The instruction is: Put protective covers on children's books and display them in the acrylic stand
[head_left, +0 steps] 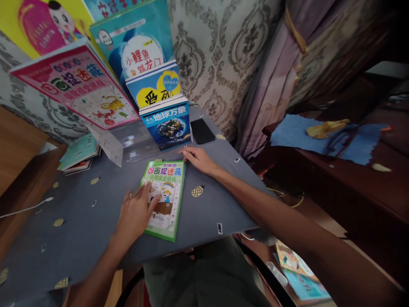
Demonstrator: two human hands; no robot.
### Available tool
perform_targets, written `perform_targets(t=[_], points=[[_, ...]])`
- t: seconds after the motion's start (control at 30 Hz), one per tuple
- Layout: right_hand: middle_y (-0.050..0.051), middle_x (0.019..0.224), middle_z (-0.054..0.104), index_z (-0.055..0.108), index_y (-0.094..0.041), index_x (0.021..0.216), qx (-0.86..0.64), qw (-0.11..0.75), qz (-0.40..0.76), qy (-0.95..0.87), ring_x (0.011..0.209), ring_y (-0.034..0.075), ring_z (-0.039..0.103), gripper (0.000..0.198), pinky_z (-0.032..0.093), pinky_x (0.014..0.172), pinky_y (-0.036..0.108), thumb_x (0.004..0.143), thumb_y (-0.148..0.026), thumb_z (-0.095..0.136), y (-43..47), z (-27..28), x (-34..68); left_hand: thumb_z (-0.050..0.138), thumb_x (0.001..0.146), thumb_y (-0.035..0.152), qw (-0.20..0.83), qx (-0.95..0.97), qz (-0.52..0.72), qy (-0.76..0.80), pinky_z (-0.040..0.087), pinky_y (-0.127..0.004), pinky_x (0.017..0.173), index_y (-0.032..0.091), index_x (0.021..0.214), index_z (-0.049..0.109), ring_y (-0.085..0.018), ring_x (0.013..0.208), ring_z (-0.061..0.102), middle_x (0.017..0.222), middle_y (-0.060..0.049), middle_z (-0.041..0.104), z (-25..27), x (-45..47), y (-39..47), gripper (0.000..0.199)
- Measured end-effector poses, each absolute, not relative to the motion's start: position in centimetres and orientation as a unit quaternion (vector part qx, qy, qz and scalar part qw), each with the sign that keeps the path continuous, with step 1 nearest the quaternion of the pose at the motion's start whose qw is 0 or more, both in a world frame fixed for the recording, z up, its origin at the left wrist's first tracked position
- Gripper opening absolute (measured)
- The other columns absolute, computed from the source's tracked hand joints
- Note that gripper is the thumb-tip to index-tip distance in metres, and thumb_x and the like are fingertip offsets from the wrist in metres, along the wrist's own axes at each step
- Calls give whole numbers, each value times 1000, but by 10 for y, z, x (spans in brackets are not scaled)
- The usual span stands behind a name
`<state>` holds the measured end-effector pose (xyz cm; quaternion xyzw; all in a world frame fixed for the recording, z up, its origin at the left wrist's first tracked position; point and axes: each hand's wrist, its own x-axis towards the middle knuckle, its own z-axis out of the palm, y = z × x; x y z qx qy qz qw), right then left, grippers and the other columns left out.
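A green-bordered children's picture book point(164, 219) lies closed on the grey tablecloth in front of me. My left hand point(136, 211) rests on its cover with the fingers spread. Close to the book's upper right corner, my right hand point(198, 158) lies on the table, fingers stretched toward the left; I cannot tell if the fingertips touch the book. Behind the hands, a blue book with a globe on its cover point(171, 128) stands upright at the front of a clear stand point(137, 138). A pink picture book point(79, 85) leans to its left.
More upright books, including a teal one point(140, 47), rise behind. A black phone point(202, 131) lies right of the stand. Stacked books point(79, 151) and a white cable point(28, 209) are at left. A dark red bench with a blue cloth point(287, 136) stands at right; books point(303, 277) lie below.
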<state>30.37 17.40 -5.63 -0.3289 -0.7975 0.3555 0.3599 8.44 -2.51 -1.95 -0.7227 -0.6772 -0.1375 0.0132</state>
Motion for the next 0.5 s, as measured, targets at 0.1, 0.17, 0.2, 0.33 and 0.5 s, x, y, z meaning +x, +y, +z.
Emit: perform_targets(t=[0.1, 0.17, 0.2, 0.33, 0.5], points=[[2, 75, 72, 76, -17, 103, -326, 360, 370, -792, 73, 18, 66, 37, 49, 75, 30, 100, -31, 42, 175, -56, 304, 49, 96, 58, 11, -727, -142, -672, 44, -53, 99, 18, 125, 62, -36, 108, 66, 113, -18, 72, -14, 99, -8, 52], [4, 77, 73, 76, -16, 97, -330, 356, 362, -796, 74, 19, 67, 38, 48, 75, 30, 100, -33, 42, 174, -57, 304, 53, 95, 57, 13, -740, -150, -655, 46, -48, 96, 18, 121, 63, -34, 104, 65, 108, -16, 71, -13, 119, 5, 48], [5, 79, 74, 76, -16, 94, -333, 354, 354, -799, 76, 20, 68, 39, 47, 75, 30, 101, -34, 42, 174, -56, 304, 55, 94, 56, 23, -749, -145, -647, 47, -46, 95, 19, 118, 63, -33, 103, 64, 107, -14, 71, -13, 131, 11, 45], [9, 90, 77, 75, -15, 85, -344, 347, 321, -811, 88, 24, 70, 45, 47, 80, 32, 102, -40, 41, 173, -55, 307, 55, 96, 44, 70, -741, -23, -668, 50, -43, 89, 15, 111, 62, -32, 106, 59, 110, -15, 66, -7, 167, 30, 34], [6, 90, 77, 74, -18, 85, -364, 335, 315, -810, 88, 23, 70, 45, 47, 82, 31, 103, -44, 41, 173, -52, 310, 48, 99, 33, 51, -711, 69, -698, 54, -39, 79, 12, 111, 62, -31, 109, 60, 111, -16, 66, 5, 184, 37, 28]])
